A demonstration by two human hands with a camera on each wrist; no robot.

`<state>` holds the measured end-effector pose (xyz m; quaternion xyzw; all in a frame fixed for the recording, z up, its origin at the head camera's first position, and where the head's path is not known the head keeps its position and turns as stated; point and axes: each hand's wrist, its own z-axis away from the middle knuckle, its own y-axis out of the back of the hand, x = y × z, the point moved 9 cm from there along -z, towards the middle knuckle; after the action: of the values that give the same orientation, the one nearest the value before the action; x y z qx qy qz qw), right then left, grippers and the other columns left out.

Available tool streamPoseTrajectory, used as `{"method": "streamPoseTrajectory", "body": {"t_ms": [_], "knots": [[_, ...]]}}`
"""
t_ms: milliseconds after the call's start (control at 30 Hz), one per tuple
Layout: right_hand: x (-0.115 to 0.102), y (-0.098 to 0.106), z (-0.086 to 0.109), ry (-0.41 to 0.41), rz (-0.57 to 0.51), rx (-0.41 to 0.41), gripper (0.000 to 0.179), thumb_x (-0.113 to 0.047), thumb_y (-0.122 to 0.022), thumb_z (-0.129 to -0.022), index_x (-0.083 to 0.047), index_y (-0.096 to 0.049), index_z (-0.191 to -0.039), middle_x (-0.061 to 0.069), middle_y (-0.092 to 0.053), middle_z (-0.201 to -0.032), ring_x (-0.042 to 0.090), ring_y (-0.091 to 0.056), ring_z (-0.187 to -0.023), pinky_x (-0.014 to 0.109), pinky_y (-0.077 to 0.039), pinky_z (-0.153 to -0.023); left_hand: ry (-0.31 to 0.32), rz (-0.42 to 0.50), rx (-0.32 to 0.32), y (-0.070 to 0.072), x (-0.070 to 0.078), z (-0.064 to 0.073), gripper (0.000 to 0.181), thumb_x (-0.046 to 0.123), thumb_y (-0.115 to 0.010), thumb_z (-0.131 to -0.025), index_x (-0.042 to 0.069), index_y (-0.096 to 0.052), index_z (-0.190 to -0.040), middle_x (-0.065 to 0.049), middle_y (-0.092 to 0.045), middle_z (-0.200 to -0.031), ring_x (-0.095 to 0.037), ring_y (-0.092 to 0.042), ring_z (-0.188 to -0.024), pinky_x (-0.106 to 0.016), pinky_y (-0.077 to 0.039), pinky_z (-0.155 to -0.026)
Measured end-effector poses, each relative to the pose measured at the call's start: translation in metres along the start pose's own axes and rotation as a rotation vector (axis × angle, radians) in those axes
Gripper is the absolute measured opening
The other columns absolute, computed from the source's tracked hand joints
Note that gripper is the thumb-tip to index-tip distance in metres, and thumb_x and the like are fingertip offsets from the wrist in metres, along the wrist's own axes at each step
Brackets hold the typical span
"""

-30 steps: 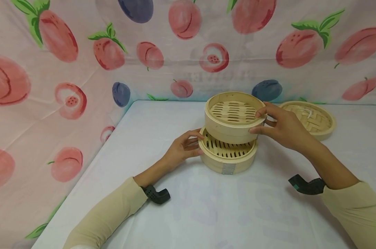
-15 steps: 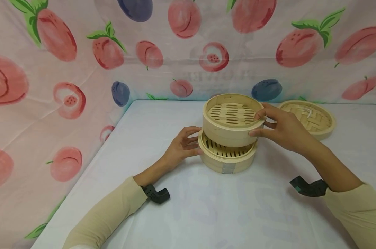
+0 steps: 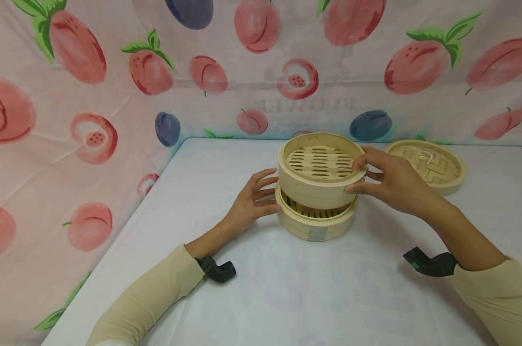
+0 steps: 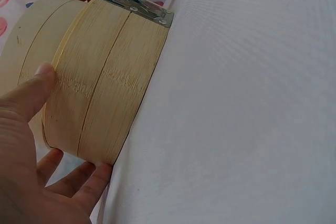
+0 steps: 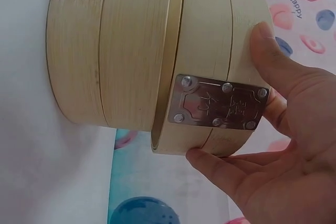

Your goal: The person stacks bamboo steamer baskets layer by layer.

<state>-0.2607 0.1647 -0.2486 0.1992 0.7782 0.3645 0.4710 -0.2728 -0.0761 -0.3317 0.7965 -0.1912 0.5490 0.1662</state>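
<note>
Two round bamboo steamer baskets stand one over the other on the table. My right hand (image 3: 388, 180) grips the upper steamer basket (image 3: 315, 191) by its right wall, thumb in front and a finger over the rim. That basket sits slightly tilted over the lower steamer basket (image 3: 293, 225), whose slatted floor shows through a gap in front. In the right wrist view, a metal plate (image 5: 218, 102) is fixed to the upper basket's wall. My left hand (image 3: 254, 199) touches the lower basket's left side with spread, nearly straight fingers. Its thumb (image 4: 39, 85) lies near the rim.
A woven bamboo lid (image 3: 429, 163) with a small white loop lies behind my right hand, near the table's back edge. White cloth covers the table (image 3: 313, 288). A fruit-print sheet (image 3: 226, 110) hangs behind and to the left.
The upper basket has come down and slightly left in my right hand, narrowing the gap above the lower one. My left fingers have lifted off the lower basket's rim and spread.
</note>
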Motion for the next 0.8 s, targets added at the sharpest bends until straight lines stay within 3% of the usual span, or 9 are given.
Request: {"method": "streamPoseTrajectory", "body": {"t_ms": [267,467,700,800], "knots": [[-0.002,0.0,0.001,0.031,0.013,-0.007,0.037,-0.02,-0.084,-0.073,-0.011,-0.058,-0.096,0.007,-0.06,-0.117,0.031,-0.032,-0.137,0.044,-0.049,-0.087,-0.026,-0.095,-0.005,-0.01,0.023,0.004,0.085,-0.014,-0.069,-0.08,0.013,-0.025,-0.148,-0.021,-0.035,-0.145,-0.04,-0.046,-0.124,-0.057,-0.042,-0.096],[-0.008,-0.002,0.003,0.051,0.009,-0.026,0.037,-0.02,-0.085,-0.071,-0.012,-0.058,-0.095,0.006,-0.058,-0.111,0.027,-0.047,-0.122,0.043,-0.05,-0.086,-0.029,-0.178,0.012,-0.011,0.026,0.005,0.089,-0.008,-0.072,-0.08,0.017,-0.022,-0.15,-0.018,-0.032,-0.146,-0.038,-0.046,-0.124,-0.055,-0.043,-0.095],[-0.012,-0.003,0.005,0.059,-0.017,-0.038,0.038,-0.018,-0.085,-0.07,-0.011,-0.058,-0.095,0.007,-0.053,-0.106,0.028,-0.047,-0.122,0.045,-0.05,-0.086,-0.051,-0.228,0.016,-0.012,0.028,0.005,0.09,-0.007,-0.074,-0.079,0.014,-0.023,-0.15,-0.018,-0.031,-0.147,-0.039,-0.047,-0.124,-0.056,-0.043,-0.095],[-0.011,-0.004,0.005,0.056,-0.016,-0.04,0.038,-0.019,-0.086,-0.07,-0.011,-0.058,-0.095,0.005,-0.052,-0.104,0.023,-0.05,-0.11,0.044,-0.05,-0.086,-0.058,-0.236,0.006,-0.012,0.028,0.005,0.089,-0.007,-0.074,-0.079,0.014,-0.024,-0.15,-0.015,-0.031,-0.148,-0.038,-0.046,-0.124,-0.055,-0.043,-0.096]]}}
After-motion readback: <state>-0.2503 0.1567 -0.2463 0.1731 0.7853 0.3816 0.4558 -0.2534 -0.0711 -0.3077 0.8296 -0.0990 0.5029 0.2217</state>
